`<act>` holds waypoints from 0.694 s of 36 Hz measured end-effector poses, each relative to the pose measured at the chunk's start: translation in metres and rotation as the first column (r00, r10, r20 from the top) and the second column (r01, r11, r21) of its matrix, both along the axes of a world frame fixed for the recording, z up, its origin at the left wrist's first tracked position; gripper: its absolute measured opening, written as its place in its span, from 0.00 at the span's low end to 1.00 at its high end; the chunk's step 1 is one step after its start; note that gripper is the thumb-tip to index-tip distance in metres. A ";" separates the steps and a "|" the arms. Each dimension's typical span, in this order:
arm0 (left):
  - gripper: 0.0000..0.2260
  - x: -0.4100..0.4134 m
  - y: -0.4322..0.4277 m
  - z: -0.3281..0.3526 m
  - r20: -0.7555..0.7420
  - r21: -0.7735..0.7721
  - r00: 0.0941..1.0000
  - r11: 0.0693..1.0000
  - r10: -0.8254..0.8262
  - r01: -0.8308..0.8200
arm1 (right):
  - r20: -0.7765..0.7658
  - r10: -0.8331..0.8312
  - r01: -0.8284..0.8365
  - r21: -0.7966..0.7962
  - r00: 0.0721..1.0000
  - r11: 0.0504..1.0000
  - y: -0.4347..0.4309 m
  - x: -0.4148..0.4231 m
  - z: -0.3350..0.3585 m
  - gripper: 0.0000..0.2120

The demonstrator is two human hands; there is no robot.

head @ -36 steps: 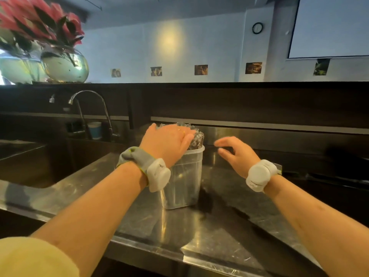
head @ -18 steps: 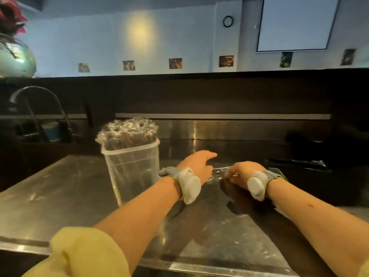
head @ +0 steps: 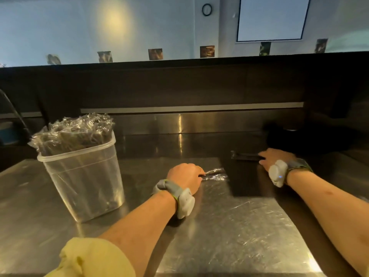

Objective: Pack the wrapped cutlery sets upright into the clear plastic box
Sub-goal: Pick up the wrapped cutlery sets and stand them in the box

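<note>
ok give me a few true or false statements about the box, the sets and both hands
1. The clear box stands upright on the steel counter. True.
2. The box is empty. False: packed sets stand in it, their tops above the rim.
3. The left hand grips one end of a shiny wrapped set. True.
4. The right hand rests on the box. False: it is far to the right, at a dark set lying flat.

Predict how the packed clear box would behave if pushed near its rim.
The box is tall, and sets stick above its rim, so it may tip. On the smooth steel counter, a low push would probably slide it.
</note>
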State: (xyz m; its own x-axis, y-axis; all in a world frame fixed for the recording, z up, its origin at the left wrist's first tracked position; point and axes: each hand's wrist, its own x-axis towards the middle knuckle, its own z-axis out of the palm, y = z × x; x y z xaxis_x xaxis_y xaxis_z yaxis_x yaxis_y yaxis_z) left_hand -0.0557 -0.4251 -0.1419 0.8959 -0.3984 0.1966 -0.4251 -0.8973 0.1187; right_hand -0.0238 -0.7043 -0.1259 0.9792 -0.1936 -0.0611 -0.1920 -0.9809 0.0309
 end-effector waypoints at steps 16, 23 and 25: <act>0.13 -0.007 0.032 0.023 -0.314 -0.932 0.934 0.246 -0.172 -0.268 | 0.306 0.045 -0.303 0.891 0.951 0.338 0.103 -0.051 0.033 0.11; 0.08 -0.008 0.036 0.026 -0.303 -0.951 0.924 0.141 -0.235 -0.276 | 0.186 -0.016 -0.182 0.974 0.982 0.133 0.110 -0.045 0.031 0.15; 0.10 -0.008 0.038 0.029 -0.318 -0.948 0.918 0.063 -0.239 -0.312 | 0.268 0.005 -0.265 0.948 0.963 0.175 0.109 -0.046 0.030 0.13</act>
State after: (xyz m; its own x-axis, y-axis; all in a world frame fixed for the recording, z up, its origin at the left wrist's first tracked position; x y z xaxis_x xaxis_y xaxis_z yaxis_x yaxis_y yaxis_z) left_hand -0.0635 -0.3874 -0.1134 0.9947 -0.0487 0.0900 -0.0812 0.1600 0.9838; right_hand -0.0697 -0.5958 -0.0961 0.9972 0.0315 0.0683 0.0734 -0.2035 -0.9763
